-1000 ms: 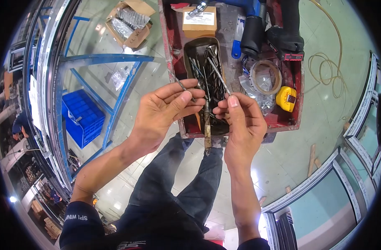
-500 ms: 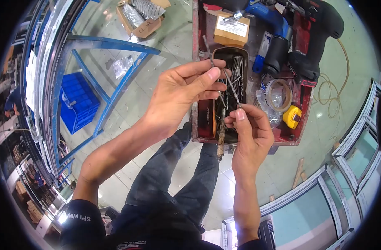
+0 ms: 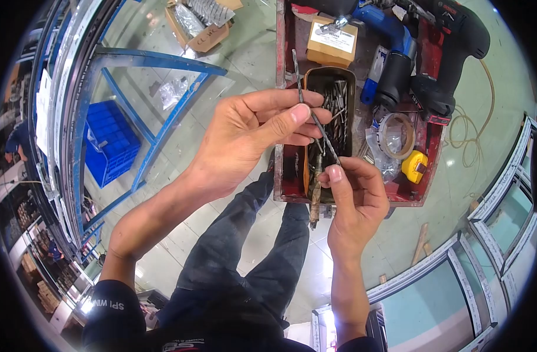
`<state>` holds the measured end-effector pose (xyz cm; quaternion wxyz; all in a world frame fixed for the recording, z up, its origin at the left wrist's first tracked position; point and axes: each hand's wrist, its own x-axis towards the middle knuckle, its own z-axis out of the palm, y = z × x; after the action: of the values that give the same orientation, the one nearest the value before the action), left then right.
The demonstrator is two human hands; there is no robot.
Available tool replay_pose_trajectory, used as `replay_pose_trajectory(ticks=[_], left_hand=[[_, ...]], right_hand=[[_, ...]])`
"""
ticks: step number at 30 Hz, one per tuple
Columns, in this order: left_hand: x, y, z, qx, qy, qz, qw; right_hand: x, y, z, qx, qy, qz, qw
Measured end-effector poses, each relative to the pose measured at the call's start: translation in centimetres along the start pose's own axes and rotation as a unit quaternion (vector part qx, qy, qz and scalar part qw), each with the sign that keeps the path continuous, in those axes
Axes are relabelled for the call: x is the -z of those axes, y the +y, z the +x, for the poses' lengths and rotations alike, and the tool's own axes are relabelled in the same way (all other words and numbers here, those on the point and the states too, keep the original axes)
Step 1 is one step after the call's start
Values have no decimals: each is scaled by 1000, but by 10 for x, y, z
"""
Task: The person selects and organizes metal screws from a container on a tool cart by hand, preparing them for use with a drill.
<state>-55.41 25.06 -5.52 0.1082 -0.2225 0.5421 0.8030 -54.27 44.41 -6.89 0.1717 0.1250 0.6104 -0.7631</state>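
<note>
Between the thumb and fingers of my left hand (image 3: 262,126) is a thin dark drill bit (image 3: 297,67), its fluted end pointing up and away. My right hand (image 3: 359,196) pinches the lower end of a second slim drill bit (image 3: 329,142), which slants up to the left fingertips. Both hands hover over a narrow metal tin (image 3: 352,82) of loose drill bits (image 3: 339,105). A thicker bit with a brownish, wrapped-looking shank (image 3: 315,205) sticks out over the near edge of the red toolbox (image 3: 289,190).
Inside the toolbox are a small cardboard box (image 3: 327,54), a blue-and-black power tool (image 3: 392,76), a tape roll (image 3: 410,138) and a yellow tape measure (image 3: 414,167). A black cordless drill (image 3: 450,64) lies at its right side. Left stand a blue frame (image 3: 157,144) and blue crate (image 3: 107,152).
Both hands have shifted slightly right and down in view, the drill bits with them. The two bits now line up more nearly end to end. The toolbox appears slightly farther right.
</note>
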Motion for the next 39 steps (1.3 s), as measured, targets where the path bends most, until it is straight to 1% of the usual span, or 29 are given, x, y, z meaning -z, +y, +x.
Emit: replay_pose_trajectory(ticks=[3, 4, 9, 10, 12, 15, 19, 24, 28, 33, 37, 38, 39], left_hand=[[-4, 4, 0, 9, -1, 8, 1000], [-4, 1, 0, -5, -9, 12, 1000], [-9, 0, 3, 13, 7, 15, 1000], [-8, -2, 3, -2, -5, 20, 1000], [-9, -2, 3, -5, -6, 27, 1000], [-12, 1, 3, 22, 11, 24, 999], [-5, -6, 5, 35, 7, 7, 999], [-10, -1, 2, 10, 7, 15, 1000], [-11, -1, 2, 14, 20, 28, 999], [-4, -6, 1, -14, -13, 11, 1000], [-4, 2, 2, 21, -8, -6, 1000], [-7, 1, 1, 31, 14, -7, 999], [-9, 1, 1, 40, 35, -8, 999]], right_hand=[[3, -1, 0, 6, 3, -11, 1000], [4, -1, 0, 9, 4, -12, 1000], [8, -1, 0, 8, 9, 3, 1000], [9, -1, 0, 6, 10, 10, 1000], [10, -2, -1, 2, 10, 21, 1000], [11, -2, -2, -2, 9, 33, 999], [12, -2, -3, -3, 9, 33, 999], [12, -2, -4, -5, 7, 39, 999], [11, -2, -4, -4, 6, 37, 999], [9, 0, -4, 7, 5, 27, 1000], [9, 0, -4, 4, 18, 24, 1000], [9, 1, -3, 5, 23, 20, 1000], [12, 1, -1, 12, 51, -5, 999]])
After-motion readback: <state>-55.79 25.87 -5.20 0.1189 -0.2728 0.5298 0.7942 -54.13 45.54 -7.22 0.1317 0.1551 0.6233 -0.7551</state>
